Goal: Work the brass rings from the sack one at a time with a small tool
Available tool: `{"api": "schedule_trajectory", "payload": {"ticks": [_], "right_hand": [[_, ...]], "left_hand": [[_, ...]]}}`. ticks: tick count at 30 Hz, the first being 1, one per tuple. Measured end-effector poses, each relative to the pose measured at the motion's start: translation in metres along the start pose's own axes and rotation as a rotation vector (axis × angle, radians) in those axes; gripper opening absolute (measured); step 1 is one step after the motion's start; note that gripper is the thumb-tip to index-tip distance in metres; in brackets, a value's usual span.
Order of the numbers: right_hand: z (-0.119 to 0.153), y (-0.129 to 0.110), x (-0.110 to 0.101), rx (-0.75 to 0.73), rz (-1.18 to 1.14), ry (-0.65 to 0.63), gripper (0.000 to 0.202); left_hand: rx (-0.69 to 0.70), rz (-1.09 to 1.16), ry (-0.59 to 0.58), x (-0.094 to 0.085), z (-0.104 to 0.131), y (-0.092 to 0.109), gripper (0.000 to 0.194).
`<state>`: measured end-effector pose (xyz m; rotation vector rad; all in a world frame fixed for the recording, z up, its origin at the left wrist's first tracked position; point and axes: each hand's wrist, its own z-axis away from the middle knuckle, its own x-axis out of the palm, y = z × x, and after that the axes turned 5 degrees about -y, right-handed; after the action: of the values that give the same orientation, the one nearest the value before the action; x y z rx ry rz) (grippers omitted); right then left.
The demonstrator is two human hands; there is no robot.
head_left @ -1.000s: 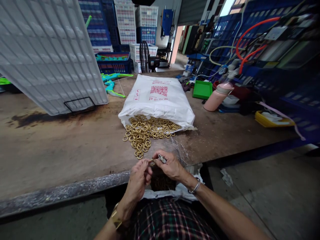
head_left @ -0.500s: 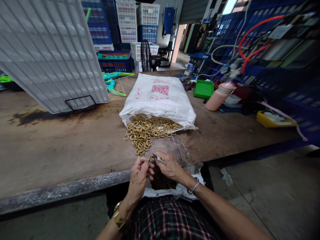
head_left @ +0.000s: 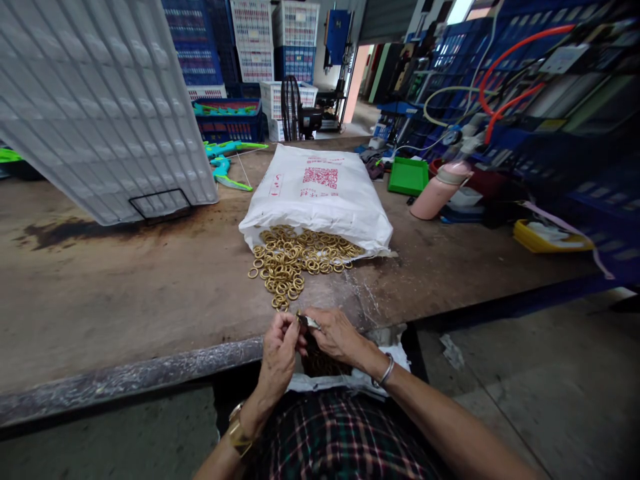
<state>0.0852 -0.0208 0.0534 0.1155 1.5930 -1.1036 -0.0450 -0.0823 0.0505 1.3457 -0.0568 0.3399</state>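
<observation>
At the table's front edge, my left hand [head_left: 279,347] pinches a small brass-coloured ring [head_left: 299,316] between thumb and fingertips. Close beside it, my right hand [head_left: 339,337] is closed around a small hand tool [head_left: 311,323] with a pale, shiny side and a dark tip. That tip meets the ring at the left fingertips; the tool's exact kind is mostly hidden by my fingers. Just beyond the hands, a pile of brass-coloured rings [head_left: 287,270] spills from the open mouth of a white sack [head_left: 320,207]. Below my hands, an open white bag [head_left: 400,360] contains more rings, dim in shadow.
A tall ribbed whitish panel [head_left: 110,107] stands on the left of the brown table [head_left: 125,293]. Behind it lies a turquoise toy bow [head_left: 225,163]. To the right are a green tray [head_left: 409,176], a pink bottle [head_left: 437,193] and a yellow tray [head_left: 550,240]. Stacked crates and a fan [head_left: 291,110] are behind.
My right hand has shifted slightly left, bringing the tool's tip from just apart to the ring. My left hand stays nearly in place, still pinching the ring.
</observation>
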Motion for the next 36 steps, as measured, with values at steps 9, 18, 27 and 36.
{"api": "schedule_trajectory", "payload": {"ticks": [9, 18, 27, 36], "right_hand": [[-0.006, 0.004, -0.004, 0.105, 0.134, -0.091, 0.023], [-0.046, 0.022, -0.009, 0.281, 0.153, 0.201, 0.017], [-0.076, 0.015, -0.003, 0.361, 0.172, 0.246, 0.012], [-0.072, 0.024, -0.007, 0.285, 0.031, 0.276, 0.008]], "left_hand": [[0.026, 0.014, -0.165, 0.000, 0.009, 0.008, 0.037], [-0.176, 0.392, -0.222, 0.007, 0.013, 0.003, 0.031], [-0.269, 0.639, -0.105, -0.010, 0.003, -0.001, 0.028], [-0.338, 0.689, 0.005, -0.013, -0.004, 0.001, 0.029]]}}
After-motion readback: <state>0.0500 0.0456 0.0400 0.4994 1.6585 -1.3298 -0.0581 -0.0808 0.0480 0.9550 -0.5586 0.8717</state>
